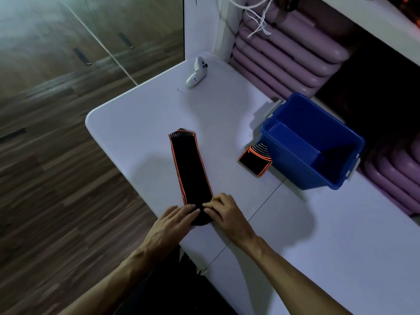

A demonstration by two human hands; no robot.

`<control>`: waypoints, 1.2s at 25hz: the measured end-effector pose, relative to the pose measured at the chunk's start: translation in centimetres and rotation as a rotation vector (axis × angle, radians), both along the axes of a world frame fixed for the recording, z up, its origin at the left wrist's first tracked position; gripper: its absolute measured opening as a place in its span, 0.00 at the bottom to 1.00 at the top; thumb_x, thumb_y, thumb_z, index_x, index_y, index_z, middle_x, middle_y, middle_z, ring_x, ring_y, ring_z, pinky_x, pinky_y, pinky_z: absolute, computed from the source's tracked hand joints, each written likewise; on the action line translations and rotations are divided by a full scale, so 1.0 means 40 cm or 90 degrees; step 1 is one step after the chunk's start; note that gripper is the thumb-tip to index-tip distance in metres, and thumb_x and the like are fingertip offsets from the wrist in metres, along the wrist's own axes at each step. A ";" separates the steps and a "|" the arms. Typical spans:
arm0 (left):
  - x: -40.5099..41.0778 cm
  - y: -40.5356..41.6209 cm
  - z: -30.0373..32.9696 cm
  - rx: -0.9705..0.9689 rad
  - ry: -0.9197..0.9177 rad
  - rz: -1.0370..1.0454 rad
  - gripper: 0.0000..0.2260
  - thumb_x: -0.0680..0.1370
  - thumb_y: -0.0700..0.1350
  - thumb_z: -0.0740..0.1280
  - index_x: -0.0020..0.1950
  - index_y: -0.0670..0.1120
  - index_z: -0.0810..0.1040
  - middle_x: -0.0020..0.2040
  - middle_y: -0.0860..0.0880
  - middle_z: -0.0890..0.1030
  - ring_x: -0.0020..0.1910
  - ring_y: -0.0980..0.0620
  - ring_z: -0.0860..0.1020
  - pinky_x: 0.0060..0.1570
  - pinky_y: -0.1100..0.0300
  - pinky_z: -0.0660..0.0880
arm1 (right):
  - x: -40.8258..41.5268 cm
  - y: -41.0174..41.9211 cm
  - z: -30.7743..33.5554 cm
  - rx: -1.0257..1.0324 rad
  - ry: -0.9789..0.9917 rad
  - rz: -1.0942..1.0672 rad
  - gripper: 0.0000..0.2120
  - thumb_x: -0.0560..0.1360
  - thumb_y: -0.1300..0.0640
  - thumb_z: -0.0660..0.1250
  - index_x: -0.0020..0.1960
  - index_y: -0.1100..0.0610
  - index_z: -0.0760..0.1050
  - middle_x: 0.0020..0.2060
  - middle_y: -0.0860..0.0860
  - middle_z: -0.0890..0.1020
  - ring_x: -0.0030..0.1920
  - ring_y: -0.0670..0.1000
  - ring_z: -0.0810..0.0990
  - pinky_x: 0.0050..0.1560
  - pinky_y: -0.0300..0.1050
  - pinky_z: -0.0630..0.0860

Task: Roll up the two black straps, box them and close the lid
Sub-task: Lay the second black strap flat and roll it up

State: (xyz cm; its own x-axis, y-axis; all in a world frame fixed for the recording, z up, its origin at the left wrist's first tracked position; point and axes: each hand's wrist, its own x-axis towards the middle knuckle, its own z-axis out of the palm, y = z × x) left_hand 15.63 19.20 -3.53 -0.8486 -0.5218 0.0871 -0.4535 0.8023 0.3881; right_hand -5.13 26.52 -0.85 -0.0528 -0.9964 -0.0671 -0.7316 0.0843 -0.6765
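A long black strap with orange edges [190,169] lies flat on the white table [141,123], running away from me. My left hand [172,221] and my right hand [223,211] both press on its near end, fingers curled over a small fold of the strap. A second black strap [254,160] lies rolled up to the right, touching the side of the open blue box [313,142]. The box is empty inside; no lid is visible apart from grey latches on its rim.
A white handheld controller [196,72] lies at the table's far end. Purple padded cushions [284,55] are stacked behind and to the right of the box. The table's left edge drops to a wooden floor [56,155].
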 end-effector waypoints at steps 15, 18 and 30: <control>-0.057 -0.112 0.082 -0.109 -0.178 -0.034 0.21 0.79 0.57 0.51 0.60 0.49 0.78 0.71 0.42 0.71 0.73 0.42 0.63 0.71 0.43 0.58 | -0.044 -0.030 0.035 0.213 -0.140 0.044 0.23 0.74 0.55 0.71 0.68 0.50 0.71 0.54 0.48 0.68 0.57 0.45 0.70 0.61 0.39 0.69; -0.033 -0.099 0.081 -0.007 -0.169 0.000 0.29 0.79 0.62 0.42 0.68 0.49 0.71 0.76 0.44 0.60 0.76 0.45 0.57 0.73 0.42 0.52 | -0.057 -0.063 0.055 0.228 -0.127 0.084 0.19 0.73 0.54 0.71 0.62 0.48 0.74 0.53 0.48 0.72 0.56 0.46 0.71 0.59 0.40 0.69; -0.023 -0.222 0.077 -0.149 -0.097 -0.232 0.24 0.69 0.39 0.75 0.63 0.52 0.76 0.58 0.47 0.79 0.55 0.49 0.80 0.51 0.56 0.78 | -0.043 -0.067 0.062 0.225 -0.164 0.036 0.14 0.79 0.60 0.63 0.62 0.48 0.79 0.49 0.48 0.73 0.50 0.43 0.74 0.51 0.33 0.71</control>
State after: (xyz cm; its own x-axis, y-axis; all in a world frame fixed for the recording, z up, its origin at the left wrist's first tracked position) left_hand 14.71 10.31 -0.44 -0.9855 -0.1677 0.0267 -0.1629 0.9782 0.1288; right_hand -6.86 23.84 1.62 0.0637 -0.9109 -0.4076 -0.5531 0.3078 -0.7742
